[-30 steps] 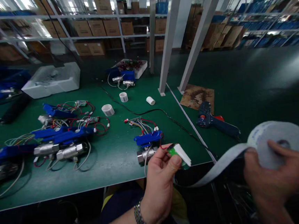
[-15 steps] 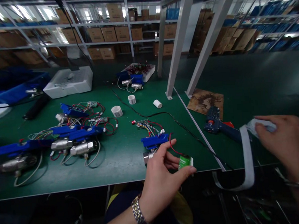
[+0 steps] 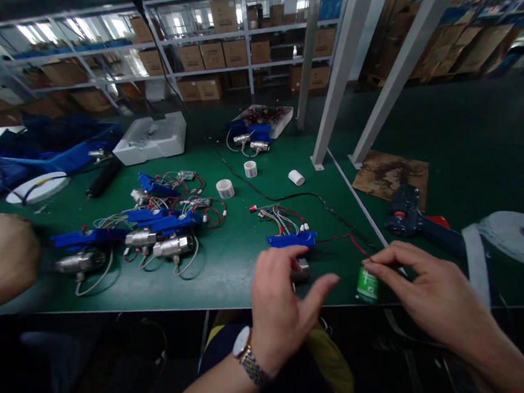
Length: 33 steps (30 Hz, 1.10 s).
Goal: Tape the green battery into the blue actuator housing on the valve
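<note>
The right hand pinches a small green cylinder between thumb and forefinger, holding it upright at the near edge of the green worktop. A thin red wire runs from above those fingers back to a blue valve assembly with a bundle of coloured leads. The left hand, a watch on its wrist, hovers just beside the right with fingers loosely spread and gripping nothing; its fingertips are at the metal valve body below the blue part, though contact cannot be told.

Right of the right hand lies a roll of white tape, its loose strip hanging off the edge, and behind it a blue glue gun. Left of the left hand lie several more blue valve assemblies with tangled wires. Beyond them stand small white tape rolls. At the far left another person's hand rests on the worktop.
</note>
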Available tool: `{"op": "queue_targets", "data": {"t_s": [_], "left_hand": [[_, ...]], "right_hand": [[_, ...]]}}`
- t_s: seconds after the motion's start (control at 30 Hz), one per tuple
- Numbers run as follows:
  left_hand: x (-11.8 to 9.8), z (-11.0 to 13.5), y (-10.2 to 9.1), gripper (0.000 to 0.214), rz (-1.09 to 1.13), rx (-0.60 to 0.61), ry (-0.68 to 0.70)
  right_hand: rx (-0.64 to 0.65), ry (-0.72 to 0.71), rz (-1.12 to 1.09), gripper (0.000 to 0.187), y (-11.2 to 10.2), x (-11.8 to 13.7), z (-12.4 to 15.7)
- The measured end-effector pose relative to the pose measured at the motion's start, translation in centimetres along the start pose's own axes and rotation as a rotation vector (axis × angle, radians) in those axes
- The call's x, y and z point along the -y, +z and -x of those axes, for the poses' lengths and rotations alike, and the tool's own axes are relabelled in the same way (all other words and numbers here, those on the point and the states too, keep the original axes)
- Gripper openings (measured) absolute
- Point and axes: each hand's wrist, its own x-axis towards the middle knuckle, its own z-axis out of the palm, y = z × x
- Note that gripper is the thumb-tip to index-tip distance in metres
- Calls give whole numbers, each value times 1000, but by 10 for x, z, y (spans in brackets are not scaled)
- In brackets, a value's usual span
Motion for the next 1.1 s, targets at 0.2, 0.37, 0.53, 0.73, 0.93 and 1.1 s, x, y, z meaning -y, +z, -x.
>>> {"op": "queue_targets", "data": {"t_s": [0.2, 0.37, 0.53, 0.73, 0.93, 1.1], "left_hand": [[33, -52, -37, 58, -112, 198, -372], [37, -80, -30, 69, -72, 338, -403], [41, -86, -19, 66, 129, 439, -492], [38, -75, -4, 63, 455, 484, -534], [19, -53, -24, 78, 587, 482, -393], [13, -39, -49, 81, 576, 420, -200]], "right_hand": [[101, 574, -886, 46, -8, -25, -17], [66, 603, -1157, 37, 8, -15, -29], [61, 601, -1372, 25, 14, -9, -44], [46, 569, -1482, 35, 18, -3, -70], [13, 436, -1487, 27, 5, 10, -79], [-21, 280, -1404, 18, -5, 22, -72]]}}
